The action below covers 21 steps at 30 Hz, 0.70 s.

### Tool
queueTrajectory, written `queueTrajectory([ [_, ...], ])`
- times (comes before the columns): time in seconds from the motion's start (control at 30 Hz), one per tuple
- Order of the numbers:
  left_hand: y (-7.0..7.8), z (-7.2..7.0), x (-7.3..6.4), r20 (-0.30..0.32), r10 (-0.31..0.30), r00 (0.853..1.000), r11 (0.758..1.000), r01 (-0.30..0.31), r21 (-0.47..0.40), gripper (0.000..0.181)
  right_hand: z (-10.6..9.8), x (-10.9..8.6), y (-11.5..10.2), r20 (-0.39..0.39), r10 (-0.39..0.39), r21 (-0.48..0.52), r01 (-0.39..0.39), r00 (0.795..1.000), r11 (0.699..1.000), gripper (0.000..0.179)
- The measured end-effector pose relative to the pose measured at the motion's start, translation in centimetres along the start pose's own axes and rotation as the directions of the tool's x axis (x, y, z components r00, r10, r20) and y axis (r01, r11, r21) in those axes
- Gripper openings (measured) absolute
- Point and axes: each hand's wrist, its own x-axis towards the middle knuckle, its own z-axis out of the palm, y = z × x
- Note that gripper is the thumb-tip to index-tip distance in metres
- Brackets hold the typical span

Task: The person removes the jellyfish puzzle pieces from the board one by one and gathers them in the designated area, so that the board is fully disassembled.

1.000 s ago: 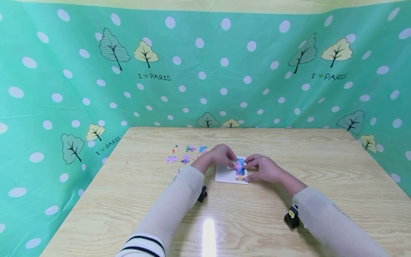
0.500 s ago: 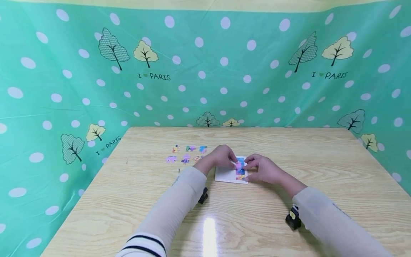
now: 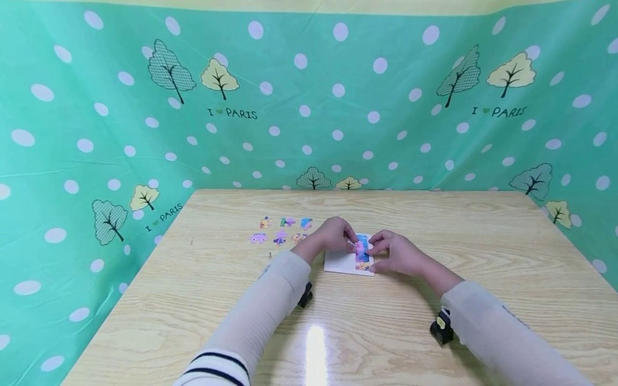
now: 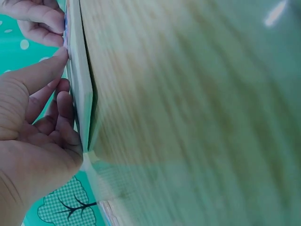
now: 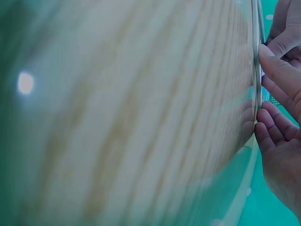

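Little has changed over the last second: both hands keep the same places at the white puzzle board (image 3: 339, 263), and the whole head view has only shifted slightly. The strip of puzzle pieces (image 3: 362, 259) lies along the board's right side as it did before, blue at the far end, pink and blue in the middle, orange-yellow at the near end; the board's white surface shows to its left. A small narrow item (image 3: 270, 255) beside the left sleeve (image 3: 263, 305), partly covered by that sleeve a second ago, now shows more fully.

The left hand (image 3: 333, 234) reaches over the board, thumb and forefinger at the pink part of the strip; whether they pinch a piece or only press it, I cannot tell. The right hand (image 3: 398, 254) rests at the board's right edge, its fingers extended and relaxed, thumb at the near right corner.

The board lies on the wood-grain table (image 3: 203, 300). Left of it, loose puzzle pieces lie apart in two rows: an orange-yellow one (image 3: 265, 222), a green-and-purple one (image 3: 287, 222) and a blue one (image 3: 306, 223) in the far row.
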Motion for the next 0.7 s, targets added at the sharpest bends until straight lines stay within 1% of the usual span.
queueTrajectory([
  [0.13, 0.0, 0.1, 0.0, -0.017, 0.01, 1.0, 1.0, -0.01, -0.004, 0.005, -0.1, 0.0, 0.0, 0.002, -0.005, -0.007, 0.005, 1.0, 1.0, 0.034],
  [0.3, -0.3, -0.1, -0.2, -0.028, 0.011, 1.0, 0.999, -0.013, -0.045, 0.006, -0.1, 0.0, -0.1, 0.008, 0.004, -0.004, -0.004, 1.0, 1.0, 0.034],
  [0.5, -1.1, -0.7, -0.6, -0.041, 0.016, 0.999, 0.989, -0.022, -0.144, 0.009, -0.1, 0.1, -0.3, 0.011, 0.016, -0.002, -0.016, 1.0, 1.0, 0.034],
  [0.6, -1.5, -0.9, -0.9, -0.03, 0.018, 0.999, 0.978, -0.024, -0.208, 0.011, -0.1, 0.1, -0.3, 0.015, 0.012, -0.007, -0.012, 1.0, 1.0, 0.035],
  [0.7, -1.9, -1.2, -1.3, -0.022, 0.025, 0.999, 0.963, -0.03, -0.267, 0.011, -0.1, 0.0, -0.3, 0.012, 0.026, -0.009, -0.026, 1.0, 1.0, 0.035],
])
